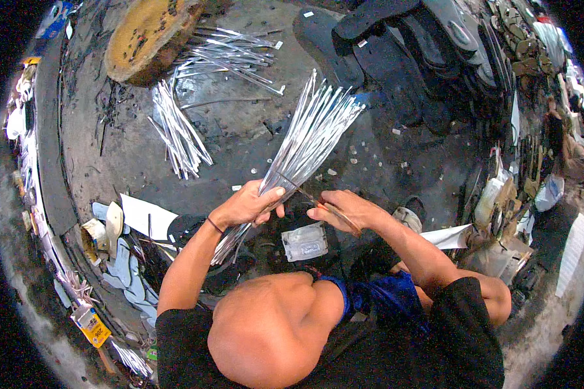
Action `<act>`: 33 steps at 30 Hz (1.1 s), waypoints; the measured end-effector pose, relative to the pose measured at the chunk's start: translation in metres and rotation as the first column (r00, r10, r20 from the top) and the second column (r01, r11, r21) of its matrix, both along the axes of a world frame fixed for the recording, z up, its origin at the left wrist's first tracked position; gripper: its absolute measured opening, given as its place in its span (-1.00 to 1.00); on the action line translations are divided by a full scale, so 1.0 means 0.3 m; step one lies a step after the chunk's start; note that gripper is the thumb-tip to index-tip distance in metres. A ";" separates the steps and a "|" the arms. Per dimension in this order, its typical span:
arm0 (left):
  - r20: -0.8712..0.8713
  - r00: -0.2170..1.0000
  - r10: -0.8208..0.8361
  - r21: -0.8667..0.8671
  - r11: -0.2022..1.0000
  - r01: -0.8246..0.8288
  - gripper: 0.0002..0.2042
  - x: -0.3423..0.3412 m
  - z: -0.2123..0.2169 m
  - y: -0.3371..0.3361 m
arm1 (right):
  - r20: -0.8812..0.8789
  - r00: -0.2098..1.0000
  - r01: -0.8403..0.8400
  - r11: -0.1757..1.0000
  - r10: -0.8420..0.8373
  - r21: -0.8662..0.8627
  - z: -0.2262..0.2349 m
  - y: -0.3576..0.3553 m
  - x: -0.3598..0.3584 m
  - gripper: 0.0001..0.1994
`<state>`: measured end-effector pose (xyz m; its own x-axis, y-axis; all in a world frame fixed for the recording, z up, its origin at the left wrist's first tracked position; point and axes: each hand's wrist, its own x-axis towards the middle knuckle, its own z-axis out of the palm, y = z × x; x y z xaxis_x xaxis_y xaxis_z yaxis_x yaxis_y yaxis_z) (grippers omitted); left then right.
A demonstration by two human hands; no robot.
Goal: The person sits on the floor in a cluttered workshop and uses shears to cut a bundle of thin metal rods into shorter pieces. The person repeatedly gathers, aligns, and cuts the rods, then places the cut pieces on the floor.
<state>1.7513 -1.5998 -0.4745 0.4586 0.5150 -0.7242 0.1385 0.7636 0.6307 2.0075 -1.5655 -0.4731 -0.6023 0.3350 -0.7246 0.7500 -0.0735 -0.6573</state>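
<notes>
A bundle of long, shiny silver strips (315,126) is gripped near its lower part by my left hand (248,204), with thumb and fingers closed round it. The strips fan out up and to the right, and their lower ends (228,246) come out below the hand. Just right of the bundle, my right hand (347,211) is closed on a thin-bladed tool (350,225) that looks like scissors with a brownish handle. Its narrow dark blade reaches across the strips above my left hand. Whether the blade is cutting into them I cannot tell.
Two more piles of silver strips, one left (177,133) and one farther back (230,55), lie beside a thick round wooden block (150,39). Dark sole-shaped pieces (405,61) are heaped at the far right. A clear packet (305,242) lies between my arms.
</notes>
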 end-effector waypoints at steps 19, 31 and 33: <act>0.047 0.995 -0.084 -0.043 0.995 0.086 -0.69 0.000 0.009 0.008 | -0.029 0.999 -0.016 0.999 0.015 -0.036 -0.006 -0.013 0.042 -0.46; 0.036 0.951 -0.306 0.019 0.952 0.305 -0.60 0.053 0.019 0.020 | -0.087 0.995 0.048 0.995 -0.040 0.090 -0.042 -0.046 0.088 -0.68; 0.025 0.959 -0.281 0.009 0.960 0.281 -0.62 0.054 0.013 0.021 | -0.164 0.986 0.053 0.986 -0.028 0.155 -0.031 -0.041 0.092 -0.72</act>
